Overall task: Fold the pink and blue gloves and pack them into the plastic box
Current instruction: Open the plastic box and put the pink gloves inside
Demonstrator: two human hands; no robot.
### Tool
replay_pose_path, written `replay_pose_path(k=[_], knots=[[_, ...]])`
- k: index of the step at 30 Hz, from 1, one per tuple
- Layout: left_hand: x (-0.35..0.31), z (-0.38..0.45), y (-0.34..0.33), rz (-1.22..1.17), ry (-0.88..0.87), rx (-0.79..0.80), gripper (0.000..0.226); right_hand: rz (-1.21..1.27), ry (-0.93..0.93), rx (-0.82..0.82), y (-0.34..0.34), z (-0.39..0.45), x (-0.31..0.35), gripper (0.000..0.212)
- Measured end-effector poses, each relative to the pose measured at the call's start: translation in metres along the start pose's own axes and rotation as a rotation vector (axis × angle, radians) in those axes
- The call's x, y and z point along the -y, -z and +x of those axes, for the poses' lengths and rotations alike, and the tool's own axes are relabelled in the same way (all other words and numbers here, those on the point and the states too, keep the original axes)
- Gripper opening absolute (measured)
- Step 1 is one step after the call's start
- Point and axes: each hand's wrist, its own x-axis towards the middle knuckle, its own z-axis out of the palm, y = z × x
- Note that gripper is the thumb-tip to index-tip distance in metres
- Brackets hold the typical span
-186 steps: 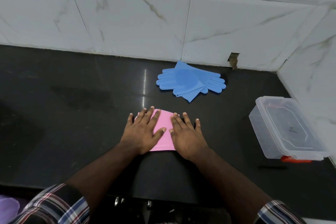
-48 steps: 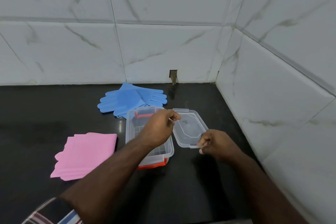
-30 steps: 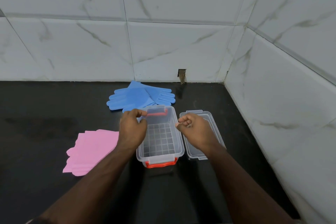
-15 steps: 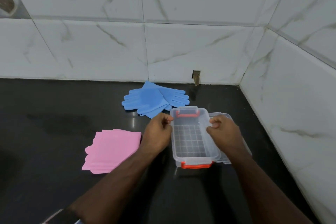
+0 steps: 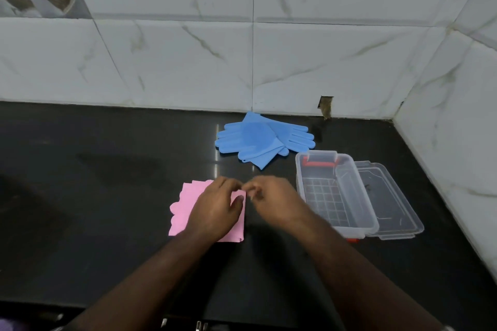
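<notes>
From the head camera, the folded pink gloves (image 5: 185,205) lie flat on the black counter (image 5: 94,196), their scalloped fingertip edge facing left. The left hand (image 5: 215,209) rests on top of them, palm down, fingers bent toward the far right corner of the stack, thumb lying across the pink surface; whether it pinches the material or only presses on it cannot be told, as the frame is blurred there. The right hand (image 5: 274,201) sits just beside the gloves' right edge, fingers curled inward with the fingertips close to those of the left hand at that same corner; whether it grips the pink edge cannot be told either.

Farther back, near the marble-tiled wall (image 5: 188,62), the blue gloves (image 5: 258,140) lie unfolded, one overlapping the other, fingers spread to the left and to the right. To the right of both hands stands the clear plastic box (image 5: 333,191), open, with a grid pattern on its bottom and an orange clasp at its far end and another at its near end. Its transparent lid (image 5: 390,204) lies flat on the counter, touching the box's right side. Box and blue gloves are near each other but apart.
</notes>
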Motion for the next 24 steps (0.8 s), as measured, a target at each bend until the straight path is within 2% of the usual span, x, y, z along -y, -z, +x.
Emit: replay_pose_path(k=[2,4,9,13,20,24], knots=[[0.016,-0.015,-0.001,0.024,-0.007,0.060,0.025,-0.149,0.032,0.129,-0.023,0.006,-0.001,0.038],[0.029,-0.027,-0.003,0.055,-0.014,0.080,0.035,-0.234,0.065,0.175,-0.039,0.008,-0.004,0.040],[0.044,-0.042,-0.003,0.022,0.013,0.151,0.065,-0.355,0.106,0.133,-0.056,0.007,-0.004,0.045],[0.051,-0.047,-0.002,-0.002,-0.012,0.184,0.082,-0.390,0.101,0.107,-0.059,0.008,-0.001,0.038],[0.050,-0.049,-0.005,0.090,-0.088,0.175,0.087,-0.418,0.108,0.039,-0.064,0.007,-0.007,0.035],[0.048,-0.051,-0.010,0.102,-0.119,0.097,0.068,-0.347,0.100,0.018,-0.061,0.005,-0.005,0.033]])
